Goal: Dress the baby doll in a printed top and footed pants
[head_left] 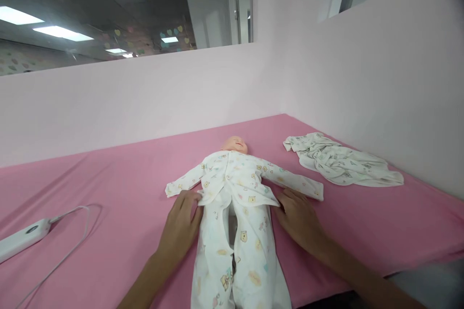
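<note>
A baby doll (235, 144) lies on its back on the pink sheet, dressed in a white printed baby top (232, 174) and matching open-crotch baby pants (250, 251). Both sleeves stretch out sideways, and no doll hands show at the cuffs. My left hand (183, 224) pinches the lower hem corner of the top on the left side. On the other side, my right hand (297, 217) grips the opposite hem corner between thumb and fingers. The hem is spread wide over the waist of the pants. The pant legs run out of view at the bottom.
A crumpled white printed garment or cloth (344, 159) lies at the right near the wall. At the left is a white power strip or similar device (27, 239) with a thin cable (78, 246). The pink sheet (119, 188) meets white walls at the back and right.
</note>
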Motion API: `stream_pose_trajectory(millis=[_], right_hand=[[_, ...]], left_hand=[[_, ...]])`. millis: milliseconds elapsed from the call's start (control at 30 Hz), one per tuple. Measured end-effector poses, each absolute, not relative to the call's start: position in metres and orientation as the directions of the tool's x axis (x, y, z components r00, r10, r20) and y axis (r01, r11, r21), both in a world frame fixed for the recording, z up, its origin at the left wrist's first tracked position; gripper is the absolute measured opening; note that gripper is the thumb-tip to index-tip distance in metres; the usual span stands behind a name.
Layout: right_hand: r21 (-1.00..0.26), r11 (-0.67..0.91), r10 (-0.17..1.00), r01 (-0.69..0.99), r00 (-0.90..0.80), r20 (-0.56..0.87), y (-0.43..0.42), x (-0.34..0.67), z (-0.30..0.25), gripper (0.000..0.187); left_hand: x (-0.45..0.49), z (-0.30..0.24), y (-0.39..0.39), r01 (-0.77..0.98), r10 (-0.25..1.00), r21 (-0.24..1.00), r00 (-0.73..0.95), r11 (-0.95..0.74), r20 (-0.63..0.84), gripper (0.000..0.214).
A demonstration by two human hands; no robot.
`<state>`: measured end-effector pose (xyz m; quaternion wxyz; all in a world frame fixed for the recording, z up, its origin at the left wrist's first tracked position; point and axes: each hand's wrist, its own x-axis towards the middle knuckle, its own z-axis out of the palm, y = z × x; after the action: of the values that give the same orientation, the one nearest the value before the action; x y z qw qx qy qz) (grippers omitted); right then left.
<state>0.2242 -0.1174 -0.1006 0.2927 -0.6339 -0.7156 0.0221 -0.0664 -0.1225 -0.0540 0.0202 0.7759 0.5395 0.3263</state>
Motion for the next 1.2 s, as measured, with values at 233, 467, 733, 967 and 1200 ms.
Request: stream_pose_trajectory(millis=[233, 467, 733, 967, 1200], right_hand=[[-0.303, 0.411, 0.885, 0.860, -0.297, 0.358, -0.153, 0.212, -0.090, 0.024], [-0.214, 0.439, 0.707, 0.872, -0.189, 0.682, -0.147, 0.198, -0.068, 0.029], [-0.220, 0.621, 0.673, 0.753, -0.367, 0.642, -0.136, 0.161, -0.046, 0.020], [-0.530, 0.605, 0.788, 0.594, -0.350, 0.507, -0.131, 0.167, -0.027, 0.021], [-0.521, 0.145, 0.945, 0.841, 0.039, 0.326, -0.031, 0.147, -0.004, 0.026]], left_hand=[[-0.060, -0.045, -0.120, 0.743, 0.921, 0.566, 0.180, -0.357, 0.344, 0.021], [-0.037, -0.023, -0.128, 0.756, 0.877, 0.478, 0.264, -0.447, 0.402, 0.017], [-0.021, 0.001, -0.130, 0.653, 0.730, 0.331, 0.638, -0.681, 0.243, 0.026], [-0.036, 0.039, -0.125, 0.676, 0.811, 0.550, 0.585, -0.491, 0.005, 0.030], [-0.011, 0.024, -0.043, 0.660, 0.953, 0.688, 0.206, -0.301, 0.220, 0.027]])
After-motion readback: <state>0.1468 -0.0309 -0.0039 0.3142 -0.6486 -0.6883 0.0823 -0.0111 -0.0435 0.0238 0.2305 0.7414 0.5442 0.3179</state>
